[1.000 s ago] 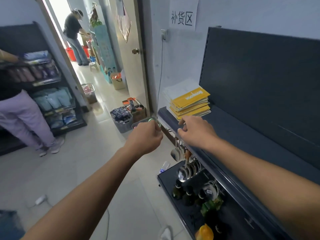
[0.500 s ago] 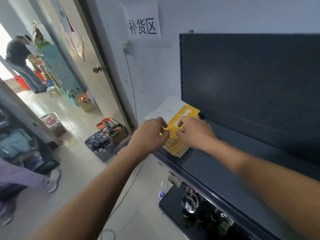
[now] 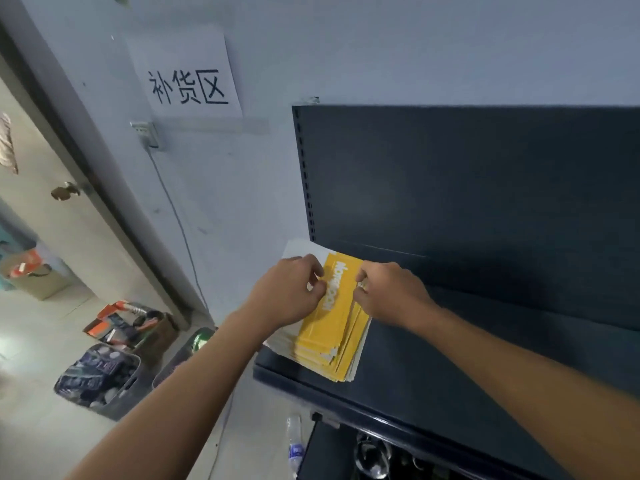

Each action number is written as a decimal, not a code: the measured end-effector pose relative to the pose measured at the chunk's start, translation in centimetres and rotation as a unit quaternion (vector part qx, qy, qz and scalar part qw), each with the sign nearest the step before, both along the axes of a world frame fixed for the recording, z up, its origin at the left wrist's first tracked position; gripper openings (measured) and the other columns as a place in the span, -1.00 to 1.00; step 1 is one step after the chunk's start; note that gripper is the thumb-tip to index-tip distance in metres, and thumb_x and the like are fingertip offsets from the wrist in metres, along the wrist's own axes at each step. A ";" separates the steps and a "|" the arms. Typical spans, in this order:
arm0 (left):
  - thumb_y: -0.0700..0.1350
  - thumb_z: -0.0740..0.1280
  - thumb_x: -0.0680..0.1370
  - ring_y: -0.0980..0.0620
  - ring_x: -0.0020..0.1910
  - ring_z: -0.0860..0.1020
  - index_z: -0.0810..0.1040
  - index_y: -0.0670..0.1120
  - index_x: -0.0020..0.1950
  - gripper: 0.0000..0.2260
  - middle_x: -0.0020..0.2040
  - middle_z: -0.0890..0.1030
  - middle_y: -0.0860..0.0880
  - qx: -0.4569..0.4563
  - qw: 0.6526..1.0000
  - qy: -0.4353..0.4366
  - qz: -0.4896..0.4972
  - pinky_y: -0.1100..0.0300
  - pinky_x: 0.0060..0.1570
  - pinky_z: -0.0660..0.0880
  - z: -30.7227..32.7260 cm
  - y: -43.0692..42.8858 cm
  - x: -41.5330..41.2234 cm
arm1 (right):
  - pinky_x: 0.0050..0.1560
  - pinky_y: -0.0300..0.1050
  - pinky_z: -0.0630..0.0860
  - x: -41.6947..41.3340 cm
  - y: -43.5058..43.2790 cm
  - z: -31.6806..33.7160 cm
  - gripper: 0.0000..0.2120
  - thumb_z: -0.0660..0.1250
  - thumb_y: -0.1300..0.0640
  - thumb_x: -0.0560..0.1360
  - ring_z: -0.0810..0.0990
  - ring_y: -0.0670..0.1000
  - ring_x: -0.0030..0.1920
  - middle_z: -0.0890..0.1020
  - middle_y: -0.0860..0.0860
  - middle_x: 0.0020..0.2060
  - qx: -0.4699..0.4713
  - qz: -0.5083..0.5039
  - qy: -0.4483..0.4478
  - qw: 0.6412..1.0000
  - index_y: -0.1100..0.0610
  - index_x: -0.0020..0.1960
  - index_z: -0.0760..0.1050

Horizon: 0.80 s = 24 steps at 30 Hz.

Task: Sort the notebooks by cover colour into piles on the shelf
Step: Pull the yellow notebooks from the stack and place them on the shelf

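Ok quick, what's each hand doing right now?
Left hand: pinching the left edge of the top yellow notebook.
Right hand: pinching that notebook's right edge.

1. A dark blue flat metal shelf (image 3: 450,375) is stretching out in front of me.
2. A pile of yellow-covered paper notebooks (image 3: 329,334) is lying at its left end, white ones (image 3: 301,249) peeking out beneath.

A paper sign (image 3: 187,76) with three black characters hangs on the pale wall (image 3: 415,46), above a socket (image 3: 147,135) trailing a thin cable (image 3: 176,216). At the left are a door knob (image 3: 65,191), a grey basket (image 3: 98,379) and a brown box (image 3: 138,323) (contents blurred). A plastic bottle (image 3: 295,445) lies on the floor nearer.
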<state>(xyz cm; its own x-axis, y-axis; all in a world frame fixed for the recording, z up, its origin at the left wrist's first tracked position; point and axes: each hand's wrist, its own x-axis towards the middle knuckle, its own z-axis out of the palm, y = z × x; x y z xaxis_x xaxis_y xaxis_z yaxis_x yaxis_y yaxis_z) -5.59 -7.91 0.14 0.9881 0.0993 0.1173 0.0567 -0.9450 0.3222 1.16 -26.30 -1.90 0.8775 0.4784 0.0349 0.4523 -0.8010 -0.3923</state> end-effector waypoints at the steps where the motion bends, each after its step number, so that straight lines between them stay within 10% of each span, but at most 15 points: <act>1: 0.03 0.29 0.59 0.11 -0.16 0.52 0.55 0.01 0.15 -0.81 0.02 0.63 0.10 0.000 1.000 0.000 -0.018 0.14 -0.05 0.50 -0.1 0.7 0.7 | -0.13 -0.02 0.55 0.0 0.5 0.1 -0.80 0.28 -0.06 0.53 0.58 0.05 -0.11 0.62 -0.06 -0.02 0.001 -0.017 0.000 1.000 -0.05 0.12 0.50; 16: 0.00 0.29 0.60 -0.16 0.22 0.42 0.41 -0.18 0.28 -0.65 0.21 0.44 -0.15 -0.013 1.000 0.005 -0.007 0.03 0.06 0.46 -2.4 8.2 2.7 | -0.02 0.04 0.62 -4.3 7.0 -2.5 -0.75 0.25 -0.08 0.59 0.62 0.07 -0.02 0.57 0.09 0.09 0.057 -0.222 0.166 0.959 0.11 0.00 0.52; 24: 0.06 0.31 0.60 -0.18 0.12 0.54 0.37 -0.20 0.29 -0.60 0.18 0.48 -0.15 -0.023 0.998 0.049 0.025 0.07 -0.08 0.43 -3.5 8.4 4.0 | 0.17 0.09 0.50 -5.6 8.4 -3.1 -0.63 0.15 -0.15 0.63 0.40 0.11 0.26 0.40 0.10 0.23 -0.059 -0.198 0.088 0.974 0.14 0.06 0.54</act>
<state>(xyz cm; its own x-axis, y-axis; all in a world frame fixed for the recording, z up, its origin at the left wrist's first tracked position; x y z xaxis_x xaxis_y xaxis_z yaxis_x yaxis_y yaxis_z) -1.55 0.45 -3.32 0.9883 0.1520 0.0155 0.1366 -0.9247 0.3554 -4.42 -17.91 -5.01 0.9814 0.0931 -0.1681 0.0327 -0.9430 -0.3312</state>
